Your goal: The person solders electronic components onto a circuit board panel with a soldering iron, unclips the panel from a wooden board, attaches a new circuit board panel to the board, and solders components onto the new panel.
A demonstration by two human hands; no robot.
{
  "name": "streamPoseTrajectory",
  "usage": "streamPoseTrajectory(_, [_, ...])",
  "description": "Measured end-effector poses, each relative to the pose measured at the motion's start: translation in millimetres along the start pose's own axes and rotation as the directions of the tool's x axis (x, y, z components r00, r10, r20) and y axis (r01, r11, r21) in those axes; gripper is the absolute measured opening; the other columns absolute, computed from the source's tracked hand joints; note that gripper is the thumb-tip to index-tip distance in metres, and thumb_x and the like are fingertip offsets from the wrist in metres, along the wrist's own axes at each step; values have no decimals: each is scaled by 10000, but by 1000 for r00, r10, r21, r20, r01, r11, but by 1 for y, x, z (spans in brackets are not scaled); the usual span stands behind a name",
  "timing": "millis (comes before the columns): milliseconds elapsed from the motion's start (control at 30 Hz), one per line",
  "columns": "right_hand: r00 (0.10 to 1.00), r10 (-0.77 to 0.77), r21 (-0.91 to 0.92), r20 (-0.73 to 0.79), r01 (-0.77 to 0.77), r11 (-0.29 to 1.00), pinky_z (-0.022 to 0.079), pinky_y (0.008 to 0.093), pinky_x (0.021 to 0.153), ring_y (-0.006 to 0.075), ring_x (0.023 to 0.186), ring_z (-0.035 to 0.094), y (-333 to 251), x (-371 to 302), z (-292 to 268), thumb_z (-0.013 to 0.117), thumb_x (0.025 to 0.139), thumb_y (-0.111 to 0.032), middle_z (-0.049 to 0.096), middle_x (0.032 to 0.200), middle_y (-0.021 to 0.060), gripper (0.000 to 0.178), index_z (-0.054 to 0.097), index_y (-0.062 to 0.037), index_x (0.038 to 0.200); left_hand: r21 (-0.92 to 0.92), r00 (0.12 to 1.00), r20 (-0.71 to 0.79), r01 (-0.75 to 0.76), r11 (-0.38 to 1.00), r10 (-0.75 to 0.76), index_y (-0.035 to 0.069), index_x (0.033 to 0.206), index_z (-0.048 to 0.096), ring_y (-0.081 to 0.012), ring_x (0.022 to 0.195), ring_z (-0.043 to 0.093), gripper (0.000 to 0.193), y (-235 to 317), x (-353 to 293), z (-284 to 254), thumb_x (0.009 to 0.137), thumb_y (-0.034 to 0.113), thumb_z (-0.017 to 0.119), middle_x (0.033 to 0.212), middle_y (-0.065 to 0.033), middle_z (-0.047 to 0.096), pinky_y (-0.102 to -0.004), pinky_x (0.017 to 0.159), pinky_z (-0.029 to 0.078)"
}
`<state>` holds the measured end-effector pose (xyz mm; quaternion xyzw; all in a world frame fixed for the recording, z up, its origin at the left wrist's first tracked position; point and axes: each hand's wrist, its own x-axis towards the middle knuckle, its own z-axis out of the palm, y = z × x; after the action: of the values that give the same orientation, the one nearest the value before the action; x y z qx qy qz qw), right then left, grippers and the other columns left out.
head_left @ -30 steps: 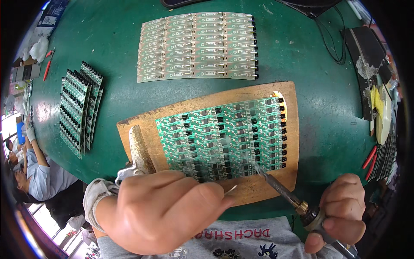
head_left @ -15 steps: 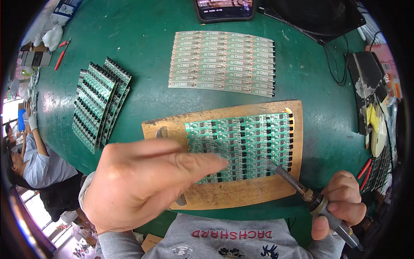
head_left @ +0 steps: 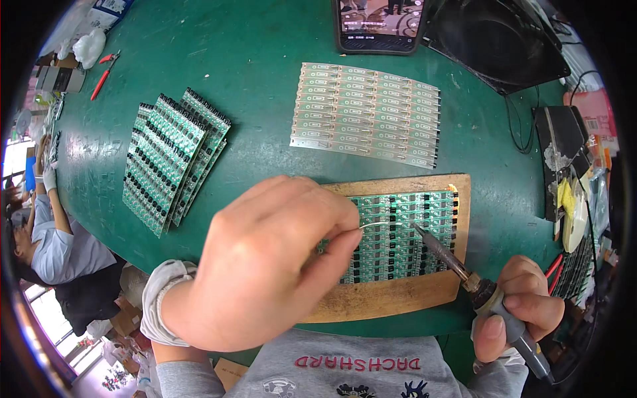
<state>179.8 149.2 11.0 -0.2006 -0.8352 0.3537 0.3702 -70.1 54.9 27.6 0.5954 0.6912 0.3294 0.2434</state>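
My right hand (head_left: 521, 305) is closed around the grip of a soldering iron (head_left: 458, 265). The iron's tip reaches the middle right of a green circuit board panel (head_left: 398, 255) dense with black parts. Between thumb and forefinger, my left hand (head_left: 272, 259) pinches a thin solder wire (head_left: 381, 223). The wire arches over the panel, its far end close by the iron's tip; whether the two touch I cannot tell. Under the panel lies a wooden board (head_left: 391, 295), whose left side is hidden behind my left hand.
A second panel (head_left: 365, 116), pale side up, lies beyond the wooden board. Stacked panels (head_left: 166, 159) sit to the left, red-handled cutters (head_left: 101, 83) farther off. A phone (head_left: 379, 30) and black fan (head_left: 497, 43) stand at the back. Another person (head_left: 76, 239) sits at far left.
My left hand has moved right and its fingers have closed in toward the iron's tip, with the wire now plainly visible. The iron stays over the panel. The whole view has shifted slightly.
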Motion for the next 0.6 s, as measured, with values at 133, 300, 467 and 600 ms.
streamPoseTrajectory(133, [998,-37,-32,-51,35,999,294,287,398,129,400,397,5,5,5,739,775,-278,453,535,19,389,427,-79,897,-133,993,15,116,984,-115,3,793,639,-88,619,588,83,4,0,3,756,-46,694,743,-49,639,-213,536,448])
streamPoseTrajectory(300, [994,71,-51,-83,-75,996,302,326,514,150,527,345,2,-2,11,700,823,-343,371,601,28,421,379,-81,902,-201,996,70,65,977,-52,16,828,621,-102,585,566,127,-9,4,5,756,-32,714,712,-45,621,-230,510,427])
streamPoseTrajectory(467, [997,51,-24,60,-50,998,305,334,506,151,518,352,5,3,8,709,819,-329,383,602,31,424,379,-77,908,94,994,-74,-69,993,76,44,787,589,-186,536,511,170,-11,4,15,720,-43,718,655,-48,569,-294,510,382])
streamPoseTrajectory(600, [990,46,-38,131,-41,998,313,348,485,159,503,377,0,10,7,724,805,-303,400,598,36,427,381,-77,921,183,987,-103,-103,978,124,63,761,560,-213,547,498,200,-8,4,20,695,-34,722,638,-37,548,-321,544,359])
